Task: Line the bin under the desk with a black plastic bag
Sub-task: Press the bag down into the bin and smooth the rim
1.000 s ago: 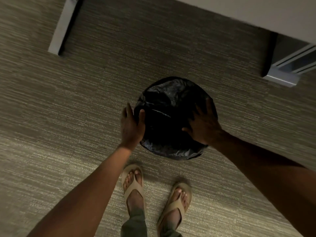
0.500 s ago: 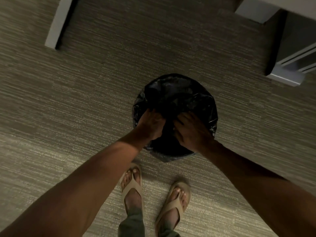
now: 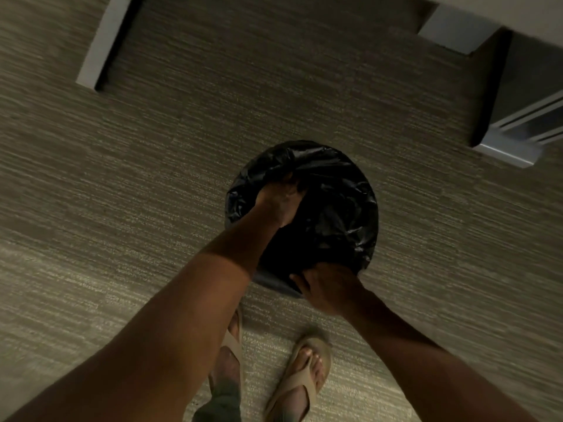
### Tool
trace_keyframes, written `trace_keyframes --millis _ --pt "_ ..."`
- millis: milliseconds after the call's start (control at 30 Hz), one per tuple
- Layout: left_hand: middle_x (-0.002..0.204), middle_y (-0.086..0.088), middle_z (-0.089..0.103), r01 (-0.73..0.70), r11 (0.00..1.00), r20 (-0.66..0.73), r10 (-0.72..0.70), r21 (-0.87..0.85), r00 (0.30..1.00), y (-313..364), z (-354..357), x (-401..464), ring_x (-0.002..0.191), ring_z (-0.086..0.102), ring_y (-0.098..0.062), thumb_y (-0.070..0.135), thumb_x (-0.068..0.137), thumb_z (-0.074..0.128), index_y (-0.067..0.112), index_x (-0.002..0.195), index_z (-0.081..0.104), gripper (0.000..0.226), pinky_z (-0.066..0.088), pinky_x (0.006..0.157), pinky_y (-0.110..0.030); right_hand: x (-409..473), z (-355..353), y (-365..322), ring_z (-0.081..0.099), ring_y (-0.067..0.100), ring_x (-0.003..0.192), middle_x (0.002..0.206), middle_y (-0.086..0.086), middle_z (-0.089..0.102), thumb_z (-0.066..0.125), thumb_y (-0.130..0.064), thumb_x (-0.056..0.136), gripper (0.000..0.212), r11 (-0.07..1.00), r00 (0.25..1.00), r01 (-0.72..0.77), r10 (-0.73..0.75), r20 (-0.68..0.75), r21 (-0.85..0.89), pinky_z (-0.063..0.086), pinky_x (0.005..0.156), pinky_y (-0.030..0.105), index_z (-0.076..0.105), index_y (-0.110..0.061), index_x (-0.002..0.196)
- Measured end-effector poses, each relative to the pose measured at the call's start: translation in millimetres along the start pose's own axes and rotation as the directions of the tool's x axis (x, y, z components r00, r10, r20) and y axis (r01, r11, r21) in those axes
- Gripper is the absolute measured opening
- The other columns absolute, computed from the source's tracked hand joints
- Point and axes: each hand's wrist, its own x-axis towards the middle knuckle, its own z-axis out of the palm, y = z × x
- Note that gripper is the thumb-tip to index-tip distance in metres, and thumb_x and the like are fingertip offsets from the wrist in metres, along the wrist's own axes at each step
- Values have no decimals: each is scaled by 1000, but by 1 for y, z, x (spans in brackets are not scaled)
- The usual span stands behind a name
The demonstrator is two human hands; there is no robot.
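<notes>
A round bin (image 3: 274, 284) stands on the carpet just ahead of my feet, and only a strip of its dark wall shows at the near side. A shiny black plastic bag (image 3: 338, 190) covers its mouth and folds over the rim. My left hand (image 3: 281, 199) reaches down inside the bag at the far left, its fingers buried in the plastic. My right hand (image 3: 327, 287) grips the bag's edge at the near rim, fingers curled over it.
Striped grey-beige carpet (image 3: 122, 208) lies all around. A pale desk leg (image 3: 102, 47) stands at the upper left. A grey desk support (image 3: 518, 117) and the desk's underside fill the upper right. My sandalled feet (image 3: 301, 382) are just behind the bin.
Both hands sat side by side at the near rim. Now the left hand has pushed deeper and farther into the bag, and the right hand has drawn back to the near rim.
</notes>
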Motion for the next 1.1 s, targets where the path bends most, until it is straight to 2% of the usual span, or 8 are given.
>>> trace_keyframes --millis 167,267,333,500,600,767,1000,1100 --pt "159 -10 45 -37 999 -75 36 -7 997 4 -5 6 152 32 -32 26 94 60 14 154 42 63 39 118 -47 -8 -2 8 68 27 99 106 8 73 32 -48 108 48 996 980 50 -34 -197 76 53 90 42 69 -17 110" --pt "144 -13 59 -57 998 -224 50 -25 973 15 4 -12 142 44 -33 26 90 60 11 142 58 54 41 116 -44 -9 -9 23 65 33 99 101 13 69 51 -28 99 30 997 808 22 23 -589 69 53 87 45 73 -9 105" --pt "133 -14 66 -66 992 -354 23 -108 935 26 16 -33 134 50 -37 22 85 60 9 135 63 52 40 114 -45 0 -20 36 66 38 105 106 15 69 56 -16 88 28 999 741 3 21 -671 34 55 91 48 73 -5 107" --pt "119 -16 70 8 933 -236 -99 -359 967 55 64 -77 116 61 -39 27 87 59 10 125 66 42 45 102 -45 34 -47 52 31 32 153 160 11 44 50 -21 95 57 956 975 69 -125 -183 -284 26 124 50 48 -13 152" --pt "128 -18 68 67 915 50 -51 -397 997 62 83 -85 122 63 -39 35 92 57 10 130 64 46 48 103 -44 45 -47 55 18 30 158 170 8 25 37 -29 104 61 913 999 31 -35 -2 -407 13 129 51 25 -18 163" --pt "138 -20 62 96 923 228 -10 -373 974 50 70 -64 128 60 -39 43 100 44 10 134 61 51 49 106 -45 55 -47 46 30 33 153 162 9 42 42 -32 107 49 836 968 -11 145 203 -549 16 127 51 45 -18 154" --pt "118 -12 73 24 962 -223 -88 -273 971 22 35 -60 113 68 -33 22 92 58 13 118 70 30 54 94 -40 56 -46 29 58 35 119 132 13 62 40 -19 96 44 901 963 -15 -103 -248 -433 46 99 46 62 -11 134" --pt "149 -14 56 -31 994 -184 12 -100 983 8 35 -55 141 47 -34 15 99 46 11 148 52 49 34 119 -43 63 -36 33 52 33 132 142 11 59 40 -17 101 44 922 990 56 -102 -101 -383 37 113 44 59 -14 140"
